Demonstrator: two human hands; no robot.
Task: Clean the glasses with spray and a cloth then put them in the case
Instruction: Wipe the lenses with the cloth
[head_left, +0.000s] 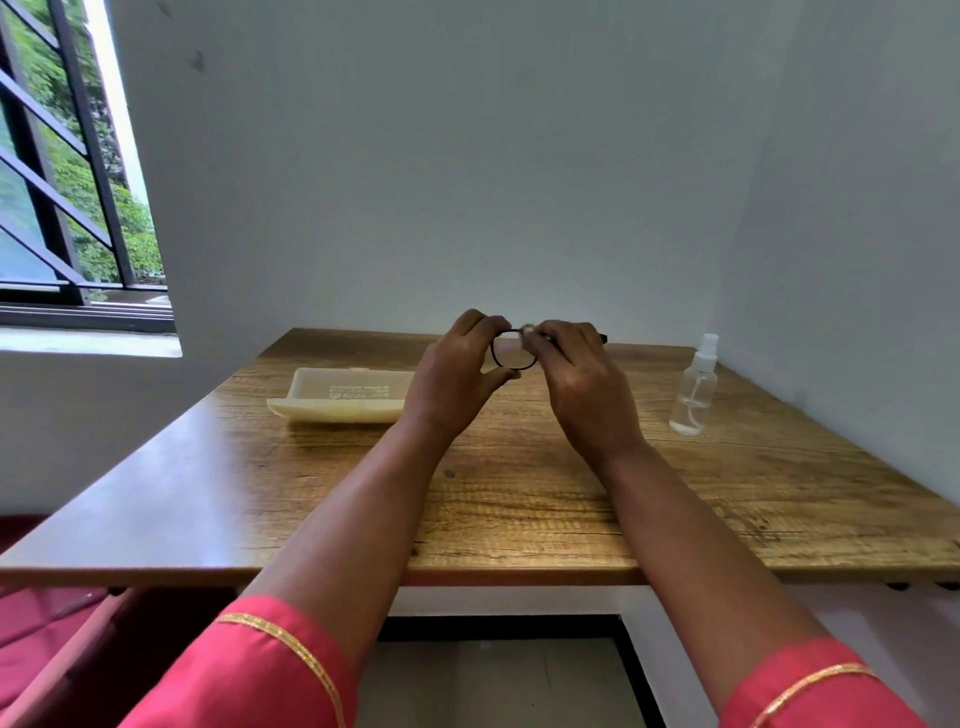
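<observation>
Black-framed glasses (514, 353) are held up above the wooden table (519, 493), near its far side. My left hand (457, 374) grips the frame's left rim between thumb and fingers. My right hand (576, 384) covers the other lens and pinches a small pale cloth (527, 330) against it; only a bit of the cloth shows above the fingers. One black temple tip (602, 339) sticks out to the right. A cream glasses case (343, 397) lies open on the table to the left. A clear spray bottle (696, 389) stands on the right.
The table stands in a corner, with white walls behind it and to the right. A barred window (67, 171) is at the left. A red seat (41, 623) shows below the table's near left edge.
</observation>
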